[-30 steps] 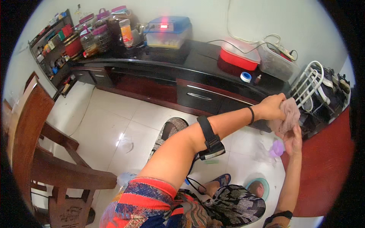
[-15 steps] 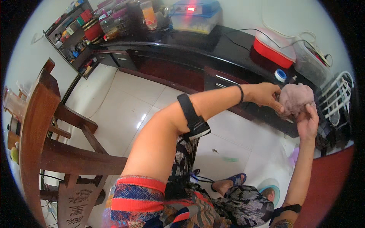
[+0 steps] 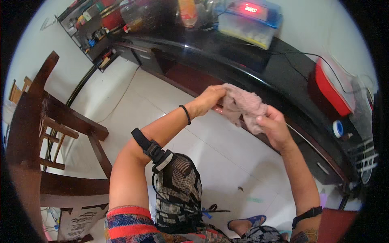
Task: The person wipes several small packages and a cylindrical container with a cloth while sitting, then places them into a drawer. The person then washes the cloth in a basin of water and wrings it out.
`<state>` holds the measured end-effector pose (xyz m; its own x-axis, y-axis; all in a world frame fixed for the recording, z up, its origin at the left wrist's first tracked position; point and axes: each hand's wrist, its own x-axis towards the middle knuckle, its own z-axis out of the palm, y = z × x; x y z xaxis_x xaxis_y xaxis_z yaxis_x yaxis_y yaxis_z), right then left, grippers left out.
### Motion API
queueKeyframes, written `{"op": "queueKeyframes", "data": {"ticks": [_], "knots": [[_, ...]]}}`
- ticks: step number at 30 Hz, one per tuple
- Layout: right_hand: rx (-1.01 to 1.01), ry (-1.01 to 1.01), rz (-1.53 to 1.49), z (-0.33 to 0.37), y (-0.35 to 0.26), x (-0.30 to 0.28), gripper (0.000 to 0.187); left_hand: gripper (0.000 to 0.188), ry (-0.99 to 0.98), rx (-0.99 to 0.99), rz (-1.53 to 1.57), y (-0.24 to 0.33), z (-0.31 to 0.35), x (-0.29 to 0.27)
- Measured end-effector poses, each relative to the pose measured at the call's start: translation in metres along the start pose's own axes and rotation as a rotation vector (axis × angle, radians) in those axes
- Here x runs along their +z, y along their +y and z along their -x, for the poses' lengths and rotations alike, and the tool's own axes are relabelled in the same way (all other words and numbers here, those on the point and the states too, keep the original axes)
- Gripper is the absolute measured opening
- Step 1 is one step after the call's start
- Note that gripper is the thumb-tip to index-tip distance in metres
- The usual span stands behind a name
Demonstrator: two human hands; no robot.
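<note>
A dusty-pink cloth (image 3: 246,103), soft and crumpled, is stretched between my two hands in front of the black counter. My left hand (image 3: 208,100) has its fingers closed on the cloth's left end. At the other end, my right hand (image 3: 276,127) pinches it, thumb on top and fingers behind. The cloth's middle bunches and sags a little, and its lower edge hangs free.
Along the wall runs the black counter (image 3: 194,50) with drawers. On it stand a blue-lidded clear box (image 3: 247,30) with a lit display, a red container (image 3: 332,89), a tape roll (image 3: 337,128) and a white rack (image 3: 366,161). A wooden chair (image 3: 73,186) is at left.
Both hands have moved left, away from the white rack, carrying the cloth. It was a bundled lump and is now spread out between them. My view has turned too.
</note>
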<state>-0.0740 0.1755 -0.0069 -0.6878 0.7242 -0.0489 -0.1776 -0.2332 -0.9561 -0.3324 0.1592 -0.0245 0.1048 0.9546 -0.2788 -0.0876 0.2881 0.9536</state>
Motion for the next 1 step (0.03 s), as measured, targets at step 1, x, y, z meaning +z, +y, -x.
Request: {"op": "queueKeyframes", "data": {"ticks": [1], "knots": [[0.075, 0.014, 0.154, -0.0171, 0.0084, 0.0054, 0.038, 0.03, 0.048, -0.019, 0.041, -0.0099, -0.006, -0.0216]]}}
